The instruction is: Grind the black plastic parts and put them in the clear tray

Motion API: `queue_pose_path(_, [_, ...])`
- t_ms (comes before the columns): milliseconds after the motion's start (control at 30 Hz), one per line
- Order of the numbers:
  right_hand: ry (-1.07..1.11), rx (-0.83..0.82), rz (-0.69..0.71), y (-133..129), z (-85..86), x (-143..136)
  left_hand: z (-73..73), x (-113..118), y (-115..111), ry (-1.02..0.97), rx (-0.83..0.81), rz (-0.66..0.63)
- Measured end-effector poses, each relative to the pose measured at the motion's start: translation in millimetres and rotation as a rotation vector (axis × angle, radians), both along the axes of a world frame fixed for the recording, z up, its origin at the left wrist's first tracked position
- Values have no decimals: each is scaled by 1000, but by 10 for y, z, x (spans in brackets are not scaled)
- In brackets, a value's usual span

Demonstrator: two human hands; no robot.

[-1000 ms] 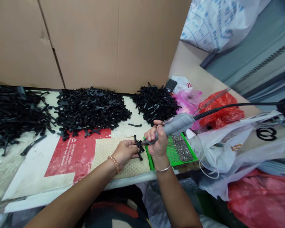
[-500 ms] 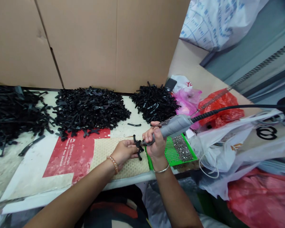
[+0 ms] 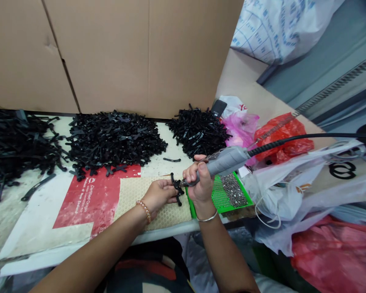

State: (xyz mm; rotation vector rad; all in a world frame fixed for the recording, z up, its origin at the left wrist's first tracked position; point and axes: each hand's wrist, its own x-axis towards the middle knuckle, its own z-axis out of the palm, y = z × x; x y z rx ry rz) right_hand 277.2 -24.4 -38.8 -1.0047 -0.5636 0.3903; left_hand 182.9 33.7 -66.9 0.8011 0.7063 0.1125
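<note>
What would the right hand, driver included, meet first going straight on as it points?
The right hand, led by the grey driver, would probably first meet the black part in the left hand; the tip looks nearly touching it, though one view leaves depth unclear.

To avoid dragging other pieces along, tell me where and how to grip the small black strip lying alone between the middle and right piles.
Probably best to pinch the black strip at mid-length, from above, fingertips across its long edges: it looks narrow and lies flat, apart from the right pile.
</note>
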Motion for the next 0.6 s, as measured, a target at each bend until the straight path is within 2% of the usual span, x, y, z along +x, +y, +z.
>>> queue_pose_path(400, [6,58,46,-10,-44,16,-44,13,1,-6,-8,0])
queue_pose_path(600, [3,42,20,-15,-38,11,-23,7,3,5,2,-10])
